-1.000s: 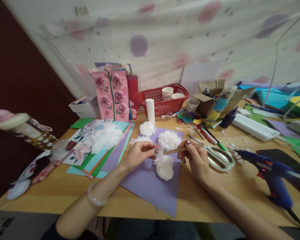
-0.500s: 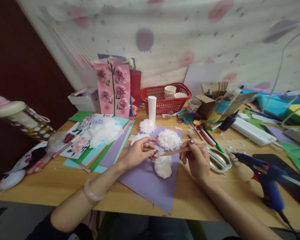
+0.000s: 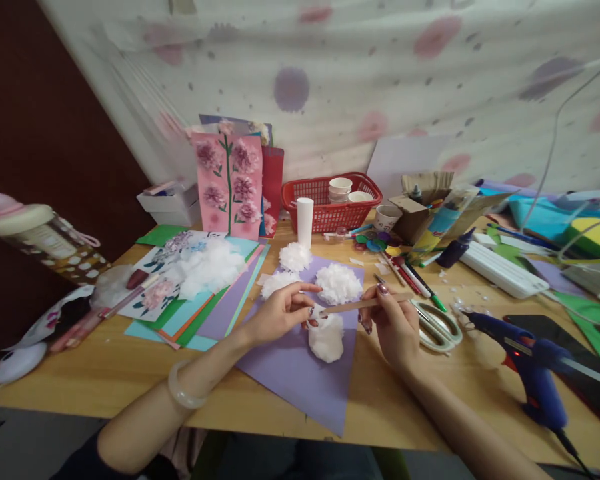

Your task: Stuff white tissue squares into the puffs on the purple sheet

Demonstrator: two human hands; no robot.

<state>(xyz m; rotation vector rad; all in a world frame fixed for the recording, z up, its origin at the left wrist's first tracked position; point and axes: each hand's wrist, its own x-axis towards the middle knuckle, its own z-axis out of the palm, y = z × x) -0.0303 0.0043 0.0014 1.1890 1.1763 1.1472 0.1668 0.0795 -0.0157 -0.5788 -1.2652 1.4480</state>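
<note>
Through the head view, I have the right hand (image 3: 397, 327) pinched around a flat stick (image 3: 347, 306). The stick's long axis runs roughly crosswise, its free end reaching left from my right grip to the left fingertips. There my left hand (image 3: 275, 317) has thumb and fingers drawn together on a small white scrap (image 3: 316, 311); whether stick and scrap touch, I cannot tell.

A white tuft (image 3: 326, 341) lies just on the near side of the left grip, on the purple sheet (image 3: 300, 383); by my judgement the left hand is the nearer to it. A fuller white puff (image 3: 338, 284) sits beyond the stick, between the two grips. Right of the right grip, the scissors (image 3: 436, 347) lie just beside it, with the glue gun (image 3: 540, 380) farther out on the bench (image 3: 105, 373).
</note>
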